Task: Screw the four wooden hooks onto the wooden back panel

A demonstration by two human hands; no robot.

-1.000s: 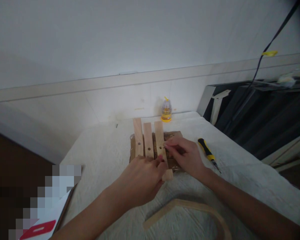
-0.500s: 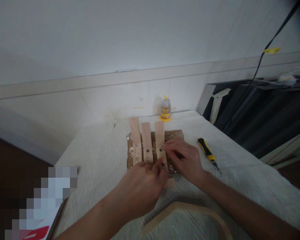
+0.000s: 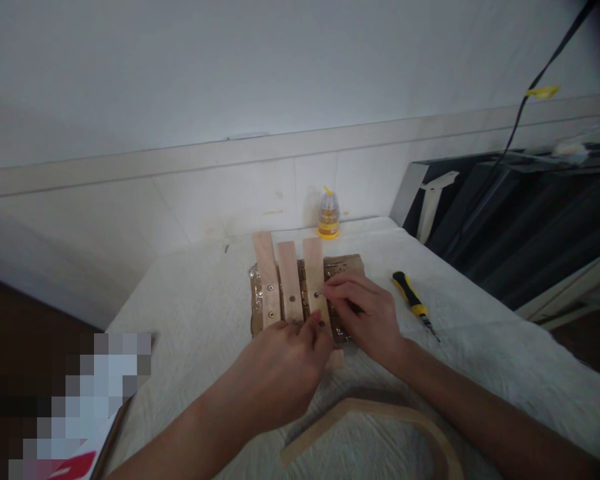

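Three pale wooden strips lie side by side across a brown taped package. The left strip [image 3: 263, 263] has two screws in it, and the middle strip [image 3: 289, 273] has a dark hole showing. My left hand [image 3: 287, 360] is closed over the lower part of the strips, its thumb and finger pressing on the right strip [image 3: 313, 267]. My right hand [image 3: 367, 307] pinches a small screw [image 3: 320, 293] at that strip's upper hole. A lower hole shows beside my left fingertips. The package [image 3: 347, 265] is partly covered by my hands.
A yellow-black screwdriver [image 3: 413, 300] lies to the right. A clear bit case with yellow base [image 3: 329, 217] stands by the wall. A bent wooden piece [image 3: 370, 407] lies in front. A small metal piece [image 3: 226, 249] lies at back left. Dark panels [image 3: 530, 200] lean at right.
The whole view has shifted slightly. The screw in my right fingers now shows more clearly at the upper hole. My left hand stays on the strips.
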